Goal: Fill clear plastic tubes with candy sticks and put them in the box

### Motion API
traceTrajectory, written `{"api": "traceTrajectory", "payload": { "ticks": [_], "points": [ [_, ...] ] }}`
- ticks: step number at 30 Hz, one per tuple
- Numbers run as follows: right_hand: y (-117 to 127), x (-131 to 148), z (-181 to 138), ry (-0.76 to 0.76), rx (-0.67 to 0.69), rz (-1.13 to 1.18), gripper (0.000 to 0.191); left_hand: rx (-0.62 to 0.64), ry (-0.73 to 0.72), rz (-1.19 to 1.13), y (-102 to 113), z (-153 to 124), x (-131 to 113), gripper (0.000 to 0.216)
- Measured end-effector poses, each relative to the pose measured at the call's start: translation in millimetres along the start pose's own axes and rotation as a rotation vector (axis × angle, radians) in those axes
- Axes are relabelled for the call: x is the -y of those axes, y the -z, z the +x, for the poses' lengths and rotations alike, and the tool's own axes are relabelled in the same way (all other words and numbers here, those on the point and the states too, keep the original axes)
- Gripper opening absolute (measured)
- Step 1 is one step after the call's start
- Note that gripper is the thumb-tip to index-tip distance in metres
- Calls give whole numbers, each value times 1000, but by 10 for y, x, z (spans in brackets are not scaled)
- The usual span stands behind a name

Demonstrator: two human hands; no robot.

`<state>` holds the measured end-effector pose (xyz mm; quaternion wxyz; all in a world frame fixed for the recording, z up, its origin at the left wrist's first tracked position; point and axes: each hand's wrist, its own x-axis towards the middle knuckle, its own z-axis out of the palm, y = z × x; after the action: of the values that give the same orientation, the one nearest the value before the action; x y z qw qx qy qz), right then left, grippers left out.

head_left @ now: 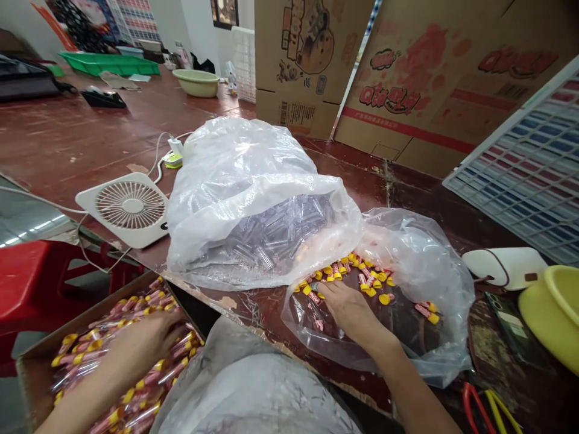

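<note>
Operator: Which structures stood in the background?
Technician: A pale wall (198, 36) rose at 11 o'clock, fitted with a dark-framed window (225, 12). Cardboard panels (429, 129) stood upright from 12 to 2 o'clock.
Operator: What was positioned toward the 9 o'clock side?
Technician: A worn red-brown table (40, 141) extended toward 10 o'clock. A red stool (36, 277) stood between 8 and 9 o'clock. At 9 o'clock, the grey floor (18, 218) reflected bright strips of light.
</note>
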<state>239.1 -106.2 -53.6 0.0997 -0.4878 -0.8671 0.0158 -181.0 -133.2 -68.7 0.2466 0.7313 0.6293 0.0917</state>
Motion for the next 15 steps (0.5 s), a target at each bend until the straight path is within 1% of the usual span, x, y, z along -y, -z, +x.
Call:
{"api": "traceTrajectory", "payload": {
  "ticks": [2,3,4,6,7,9,11,13,15],
  "points": [
    [-30,-29,-4,-3,-2,-20,24,-105,-215,134,101,236,-448,28],
    [-42,-36,-4,-1,-6,-25,25,-156,-306,203,123,381,-665,28],
    [-49,-39,-4,2,-10,-29,27,-180,-392,271,123,539,-860,28],
    [-46,-36,-13,10,-28,-31,31,-155,-495,387,73,870,-1158,31],
    [-35,-34,-23,9,-44,-32,31,-137,-522,407,33,1025,-1255,30],
    [2,-29,-59,-8,-83,-43,24,-107,-543,396,-49,1272,-1355,23],
    [56,-7,-101,-55,-169,-34,15,-98,-560,357,-109,1387,-1369,18],
    [119,53,-126,-149,-316,73,6,-84,-584,208,-133,1353,-1353,15],
    [183,159,-111,-268,-467,327,7,-26,-541,-118,-132,1208,-1360,14]
  ]
}}
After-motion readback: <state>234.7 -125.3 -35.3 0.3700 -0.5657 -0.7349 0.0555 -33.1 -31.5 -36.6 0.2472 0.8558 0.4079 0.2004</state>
